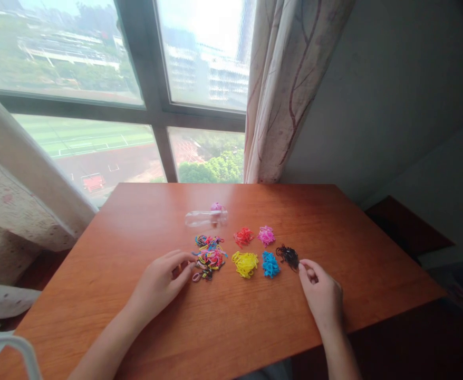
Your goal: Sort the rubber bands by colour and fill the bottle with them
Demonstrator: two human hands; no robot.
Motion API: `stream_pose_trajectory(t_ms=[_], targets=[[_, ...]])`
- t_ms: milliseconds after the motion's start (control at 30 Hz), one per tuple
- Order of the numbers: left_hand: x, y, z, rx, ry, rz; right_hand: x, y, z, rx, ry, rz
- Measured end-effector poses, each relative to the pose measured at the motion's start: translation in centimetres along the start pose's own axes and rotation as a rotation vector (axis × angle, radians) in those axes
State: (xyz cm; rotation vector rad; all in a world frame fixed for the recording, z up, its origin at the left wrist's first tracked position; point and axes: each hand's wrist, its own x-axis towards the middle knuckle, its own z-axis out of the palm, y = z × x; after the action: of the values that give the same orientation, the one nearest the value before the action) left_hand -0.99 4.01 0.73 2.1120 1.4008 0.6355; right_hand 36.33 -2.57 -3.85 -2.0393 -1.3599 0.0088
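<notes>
On the wooden table (136,221) lies a mixed heap of small coloured rubber bands (210,257). Sorted little piles lie to its right: red (243,236), pink (266,235), yellow (244,263), blue (270,264) and black (288,256). My left hand (161,282) rests beside the mixed heap, fingers curled, its fingertips at the heap's near left edge. My right hand (321,293) lies just right of the black pile, thumb and forefinger pinched together at that pile's edge. What either pinch holds is too small to make out.
A clear plastic bottle (205,218) lies on its side behind the heap, a pink cap (216,206) by it. A window and curtain (287,89) stand behind the table. A white chair rail (13,351) shows at the lower left.
</notes>
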Motion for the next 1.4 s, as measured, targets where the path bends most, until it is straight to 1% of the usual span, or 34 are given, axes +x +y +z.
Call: stream_pose_trajectory(t_ms=[100, 200, 267, 367, 433, 533, 667, 767, 900, 1133, 1233, 1400], targets=[[0.1, 0.1, 0.0, -0.007, -0.004, 0.002, -0.1, -0.2, -0.1, 0.009, 0.006, -0.007], [0.1, 0.2, 0.0, -0.011, -0.011, 0.004, -0.4, -1.0, -0.3, 0.04, 0.029, -0.03], [0.1, 0.3, 0.0, -0.012, -0.023, 0.004, -0.9, -2.1, -0.2, 0.077, 0.038, -0.064], [0.1, 0.4, 0.0, -0.006, -0.041, 0.0, -2.0, -4.5, 0.2, 0.165, 0.014, -0.137], [0.1, 0.4, 0.0, -0.006, -0.048, -0.005, -3.0, -6.5, 0.7, 0.24, -0.037, -0.192], [0.1, 0.5, 0.0, -0.008, -0.063, -0.005, -4.5, -9.7, 1.6, 0.329, -0.165, -0.261], [0.0, 0.6, -0.1, 0.026, -0.094, -0.008, -6.0, -13.3, 3.0, 0.317, -0.283, -0.346], [-0.1, 0.6, -0.2, 0.058, -0.108, -0.011, -6.3, -14.9, 3.9, 0.286, -0.337, -0.371], [-0.2, 0.8, -0.3, 0.065, -0.128, 0.006, -6.3, -15.7, 4.6, 0.231, -0.393, -0.373], [-0.5, 1.1, -0.7, 0.032, -0.156, 0.043, -6.3, -16.5, 4.4, 0.161, -0.434, -0.369], [-0.5, 1.1, -0.8, 0.039, -0.17, 0.048, -6.4, -16.8, 4.5, 0.14, -0.431, -0.352], [-0.4, 1.1, -0.9, 0.036, -0.184, 0.054, -6.5, -16.8, 4.7, 0.132, -0.411, -0.365]])
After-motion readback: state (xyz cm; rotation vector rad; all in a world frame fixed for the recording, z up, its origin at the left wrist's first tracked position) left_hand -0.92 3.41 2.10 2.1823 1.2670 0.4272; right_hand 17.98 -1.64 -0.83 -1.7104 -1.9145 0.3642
